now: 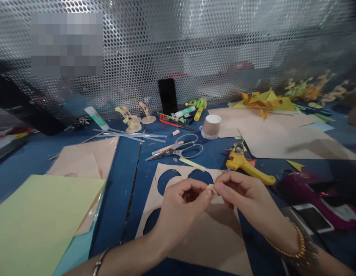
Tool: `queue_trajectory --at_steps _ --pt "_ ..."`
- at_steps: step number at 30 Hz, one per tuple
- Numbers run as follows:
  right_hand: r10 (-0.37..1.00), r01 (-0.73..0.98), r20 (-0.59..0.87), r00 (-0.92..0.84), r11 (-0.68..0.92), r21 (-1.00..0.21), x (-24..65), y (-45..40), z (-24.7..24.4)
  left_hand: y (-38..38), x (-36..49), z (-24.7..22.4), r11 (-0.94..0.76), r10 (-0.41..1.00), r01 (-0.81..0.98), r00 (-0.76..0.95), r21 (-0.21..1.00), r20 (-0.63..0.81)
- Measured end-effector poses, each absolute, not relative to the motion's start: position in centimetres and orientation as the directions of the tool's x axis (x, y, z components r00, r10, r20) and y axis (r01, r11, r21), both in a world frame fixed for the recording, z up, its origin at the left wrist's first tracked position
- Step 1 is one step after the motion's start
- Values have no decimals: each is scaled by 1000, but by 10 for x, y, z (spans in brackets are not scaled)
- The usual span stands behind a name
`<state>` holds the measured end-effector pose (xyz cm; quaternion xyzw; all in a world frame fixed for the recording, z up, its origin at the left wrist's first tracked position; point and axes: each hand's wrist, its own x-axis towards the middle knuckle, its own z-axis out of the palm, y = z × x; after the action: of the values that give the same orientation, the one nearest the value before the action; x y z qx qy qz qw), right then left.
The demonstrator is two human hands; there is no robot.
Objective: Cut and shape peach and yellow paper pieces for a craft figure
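Note:
My left hand (186,209) and my right hand (246,197) meet over a beige paper sheet (206,237) that has several round holes cut in it. Between the fingertips of both hands is a small piece of beige paper (210,187), pinched from each side. Fingers cover most of it, so its full shape is hidden. Beyond the sheet lie grey-handled scissors (178,148), blades pointing left. A yellow glue gun (249,167) rests just past my right hand.
Coloured paper sheets (36,214) are stacked at the left. Glue sticks (96,119), clear rods (132,135), small paper figures (132,120), a roll of twine (211,127) and an upright black phone (168,96) stand or lie toward the perforated metal screen (195,46). At right are a white phone (312,217) and large beige sheets (292,138).

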<state>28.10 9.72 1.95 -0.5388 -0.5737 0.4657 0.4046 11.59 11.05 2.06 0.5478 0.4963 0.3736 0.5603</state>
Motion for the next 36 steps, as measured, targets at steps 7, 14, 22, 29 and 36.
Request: queue_trajectory --at_steps 7,14,22,29,36 --pt "994 230 -69 -87 -47 -972 282 98 19 110 113 18 102 959 116 253 988 -128" --pt "994 215 -78 -81 -59 -975 281 98 18 111 113 19 78 952 114 286 990 -108" --pt "993 184 -85 -80 -69 -980 282 98 20 111 115 27 163 954 77 242 984 -177" --pt "977 110 -108 -182 -89 -990 280 98 17 110 114 25 169 963 22 211 985 -170" --pt "988 170 -86 -127 -64 -983 280 98 17 111 115 25 195 957 -26 223 980 -185"
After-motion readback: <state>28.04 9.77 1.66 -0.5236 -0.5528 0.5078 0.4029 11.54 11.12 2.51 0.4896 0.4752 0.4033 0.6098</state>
